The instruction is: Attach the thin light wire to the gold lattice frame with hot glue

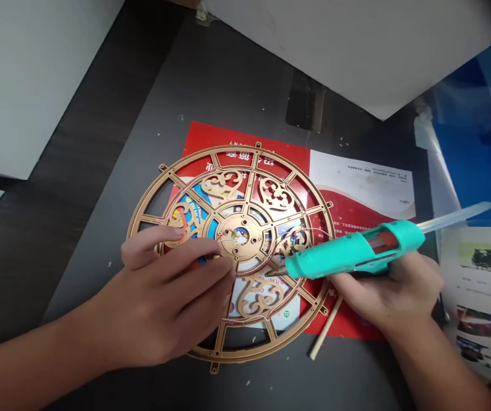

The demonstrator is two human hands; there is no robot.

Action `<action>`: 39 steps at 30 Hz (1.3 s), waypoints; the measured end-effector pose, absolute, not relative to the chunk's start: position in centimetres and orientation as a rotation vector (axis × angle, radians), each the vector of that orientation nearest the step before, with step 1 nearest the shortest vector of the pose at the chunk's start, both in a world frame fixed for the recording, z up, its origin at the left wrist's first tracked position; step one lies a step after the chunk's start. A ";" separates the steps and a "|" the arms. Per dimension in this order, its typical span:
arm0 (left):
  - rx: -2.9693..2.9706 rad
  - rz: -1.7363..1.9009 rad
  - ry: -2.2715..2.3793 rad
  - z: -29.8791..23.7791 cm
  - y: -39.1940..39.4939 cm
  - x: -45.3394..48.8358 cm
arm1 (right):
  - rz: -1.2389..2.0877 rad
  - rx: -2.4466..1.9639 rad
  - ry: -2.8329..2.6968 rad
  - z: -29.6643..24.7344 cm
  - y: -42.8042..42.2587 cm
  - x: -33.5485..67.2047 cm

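A round gold-coloured wheel frame (pixel 246 211) with spokes and scroll ornaments lies flat, thin wires running along its rings. Over its left part rests my left hand (pixel 177 297), thumb and fingertips closed near the hub; what they pinch, if anything, is hidden. My right hand (pixel 394 285) grips a turquoise hot glue gun (pixel 339 257) from the right. The gun's metal nozzle points left, above the wheel just right of the hub. A clear glue stick (pixel 459 216) sticks out of the gun's back end.
Under the wheel lies a red and white printed leaflet (pixel 365 182) on a dark table (pixel 142 188). A pale stick (pixel 325 328) lies by the lower right rim. White boxes (pixel 35 74) stand at the back and left. Printed sheets (pixel 480 291) and blue packaging (pixel 476 137) are at right.
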State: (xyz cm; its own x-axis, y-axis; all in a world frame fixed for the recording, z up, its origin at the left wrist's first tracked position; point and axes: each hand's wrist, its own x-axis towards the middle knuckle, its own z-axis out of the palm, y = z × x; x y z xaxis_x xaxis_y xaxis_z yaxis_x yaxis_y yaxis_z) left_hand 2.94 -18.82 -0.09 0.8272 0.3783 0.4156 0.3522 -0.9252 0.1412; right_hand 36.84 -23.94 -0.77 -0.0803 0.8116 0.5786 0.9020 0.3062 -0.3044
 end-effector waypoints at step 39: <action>2.679 0.628 0.662 0.8 -19.1 4.6 | -0.171 -1.650 -1.766 -1.1 -22.8 36.7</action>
State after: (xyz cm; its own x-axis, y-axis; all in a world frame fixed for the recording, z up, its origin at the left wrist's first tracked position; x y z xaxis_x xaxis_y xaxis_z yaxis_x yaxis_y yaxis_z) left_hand 4.55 -19.12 0.75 0.7970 0.5003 0.3384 0.3645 -0.8452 0.3910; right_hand 36.66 -22.83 -1.08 0.0604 0.8234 0.5643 0.9165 0.1781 -0.3581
